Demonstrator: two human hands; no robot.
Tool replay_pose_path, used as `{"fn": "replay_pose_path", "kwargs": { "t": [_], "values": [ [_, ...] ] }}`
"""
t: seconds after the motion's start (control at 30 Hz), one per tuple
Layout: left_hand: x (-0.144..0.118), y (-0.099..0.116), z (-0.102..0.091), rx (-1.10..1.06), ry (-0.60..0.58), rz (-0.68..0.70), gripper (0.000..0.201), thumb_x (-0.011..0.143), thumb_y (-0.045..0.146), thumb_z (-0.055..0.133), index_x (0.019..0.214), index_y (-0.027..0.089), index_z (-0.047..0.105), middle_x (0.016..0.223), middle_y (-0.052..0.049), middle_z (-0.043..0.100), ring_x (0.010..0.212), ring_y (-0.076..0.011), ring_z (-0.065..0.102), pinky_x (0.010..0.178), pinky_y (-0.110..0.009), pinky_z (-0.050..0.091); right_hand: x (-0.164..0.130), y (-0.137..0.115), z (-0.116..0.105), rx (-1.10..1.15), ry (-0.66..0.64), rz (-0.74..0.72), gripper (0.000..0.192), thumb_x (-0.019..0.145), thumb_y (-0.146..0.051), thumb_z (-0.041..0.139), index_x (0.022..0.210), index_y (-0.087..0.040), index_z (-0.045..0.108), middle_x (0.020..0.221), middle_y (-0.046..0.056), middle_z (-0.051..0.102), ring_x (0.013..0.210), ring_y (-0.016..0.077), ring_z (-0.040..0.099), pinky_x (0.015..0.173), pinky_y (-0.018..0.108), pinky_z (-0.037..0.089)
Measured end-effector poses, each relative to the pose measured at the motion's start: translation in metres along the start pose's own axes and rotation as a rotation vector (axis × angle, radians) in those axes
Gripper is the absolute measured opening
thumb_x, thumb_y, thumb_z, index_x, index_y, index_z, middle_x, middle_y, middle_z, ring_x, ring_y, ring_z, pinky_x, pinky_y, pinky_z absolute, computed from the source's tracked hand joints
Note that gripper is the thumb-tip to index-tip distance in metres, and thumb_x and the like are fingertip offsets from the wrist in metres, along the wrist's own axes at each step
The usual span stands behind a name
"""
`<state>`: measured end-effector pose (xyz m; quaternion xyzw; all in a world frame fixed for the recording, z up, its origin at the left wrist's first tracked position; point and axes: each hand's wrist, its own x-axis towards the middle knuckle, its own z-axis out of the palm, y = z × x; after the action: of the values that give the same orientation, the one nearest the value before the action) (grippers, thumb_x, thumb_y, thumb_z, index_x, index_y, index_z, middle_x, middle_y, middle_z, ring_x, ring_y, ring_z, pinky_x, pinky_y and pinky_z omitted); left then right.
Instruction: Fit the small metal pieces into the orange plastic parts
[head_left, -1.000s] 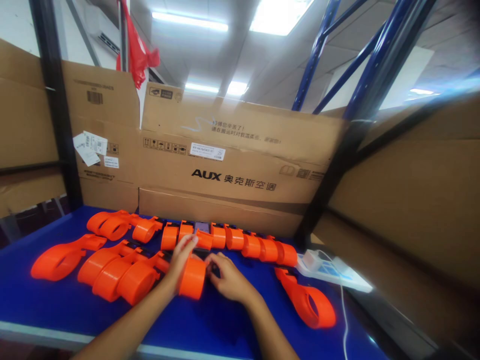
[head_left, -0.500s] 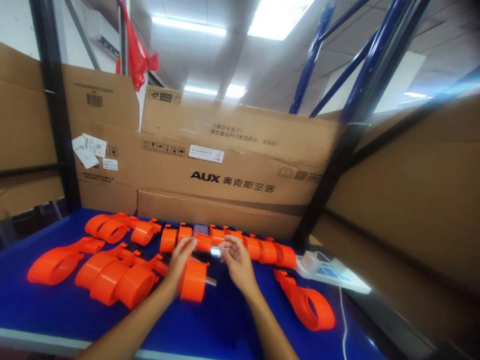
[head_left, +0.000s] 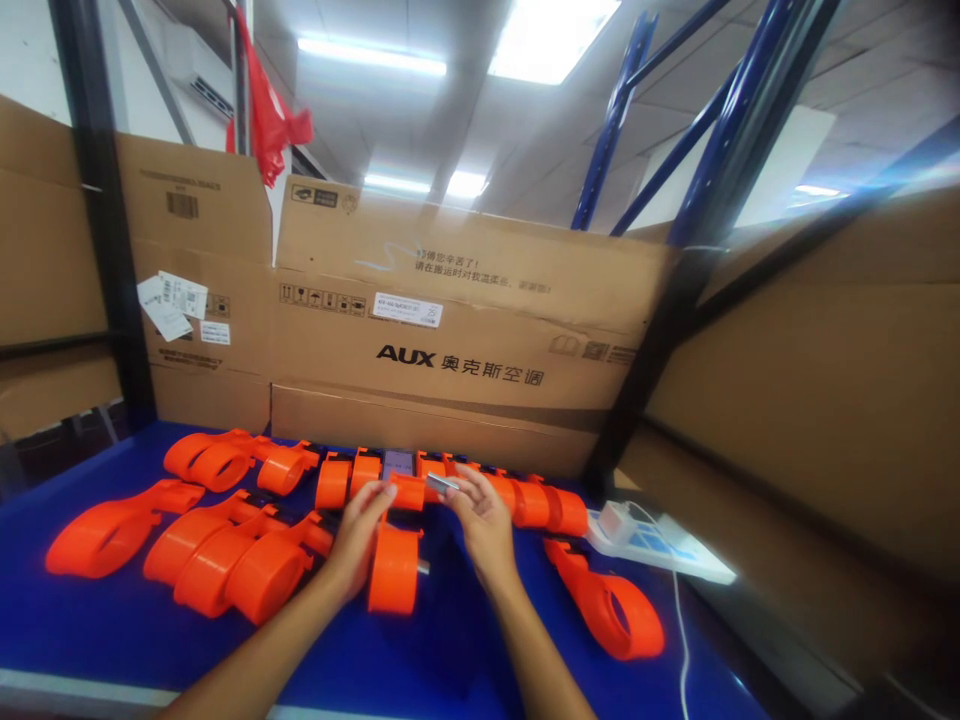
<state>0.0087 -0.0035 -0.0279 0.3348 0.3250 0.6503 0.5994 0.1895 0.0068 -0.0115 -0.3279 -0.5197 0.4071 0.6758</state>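
Observation:
My left hand rests on an orange plastic device standing on the blue table, fingers wrapped over its top edge. Just to the right, my right hand pinches a small silvery metal piece between thumb and fingers, above the table. Behind both hands runs a row of orange devices set side by side. More orange devices lie close to the left of my left hand.
A single orange device lies to the right. A white power strip with a cable sits at the far right. Cardboard boxes wall the back and sides, with dark and blue rack posts between them.
My right hand has lifted from the table beside the orange device and moved back toward the row, now holding a small silvery piece. My left hand has stayed on the device.

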Motion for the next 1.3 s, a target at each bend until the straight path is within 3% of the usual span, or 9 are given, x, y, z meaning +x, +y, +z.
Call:
{"fn": "replay_pose_path", "kwargs": {
  "t": [0.2,0.6,0.87,1.17,1.3],
  "values": [
    [0.001,-0.001,0.000,-0.008,0.012,0.011,0.050,0.058,0.051,0.087,0.093,0.019,0.072,0.087,-0.004,0.073,0.081,-0.0217,0.066,0.074,-0.029,0.048,0.000,0.000,0.001,0.005,-0.023,0.007,0.045,0.073,-0.037,0.082,0.112,-0.021,0.066,0.095,0.007,0.075,0.085,0.0231,0.072,0.075,0.037,0.061],
    [-0.006,0.003,0.001,0.026,-0.019,0.007,0.050,0.062,0.053,0.084,0.096,0.020,0.069,0.069,0.002,0.065,0.055,-0.0135,0.057,0.056,-0.025,0.044,0.001,-0.001,-0.003,-0.049,-0.027,0.035,0.038,0.073,-0.040,0.081,0.103,-0.021,0.070,0.095,0.007,0.075,0.084,0.0244,0.072,0.072,0.037,0.061],
    [-0.004,-0.001,0.000,0.043,-0.002,0.016,0.054,0.062,0.055,0.084,0.100,0.020,0.069,0.082,-0.002,0.071,0.070,-0.0179,0.065,0.068,-0.027,0.048,-0.001,-0.005,-0.001,-0.105,-0.078,0.031,0.042,0.073,-0.049,0.081,0.100,-0.019,0.071,0.083,0.007,0.076,0.071,0.0227,0.072,0.072,0.039,0.060],
    [-0.005,0.007,0.003,0.024,-0.049,-0.032,0.053,0.058,0.057,0.085,0.091,0.018,0.071,0.081,-0.005,0.074,0.070,-0.0209,0.068,0.069,-0.030,0.049,-0.003,-0.009,0.000,-0.131,-0.076,-0.022,0.037,0.076,-0.049,0.078,0.099,-0.020,0.072,0.077,0.005,0.075,0.071,0.0220,0.071,0.075,0.039,0.058],
    [-0.006,0.009,0.004,0.024,-0.058,-0.063,0.054,0.057,0.057,0.086,0.092,0.018,0.072,0.083,-0.007,0.075,0.082,-0.0268,0.071,0.074,-0.033,0.052,-0.003,-0.010,0.000,-0.149,-0.072,-0.046,0.034,0.079,-0.047,0.075,0.101,-0.021,0.072,0.078,0.005,0.075,0.072,0.0219,0.070,0.077,0.039,0.057]
  ]
}}
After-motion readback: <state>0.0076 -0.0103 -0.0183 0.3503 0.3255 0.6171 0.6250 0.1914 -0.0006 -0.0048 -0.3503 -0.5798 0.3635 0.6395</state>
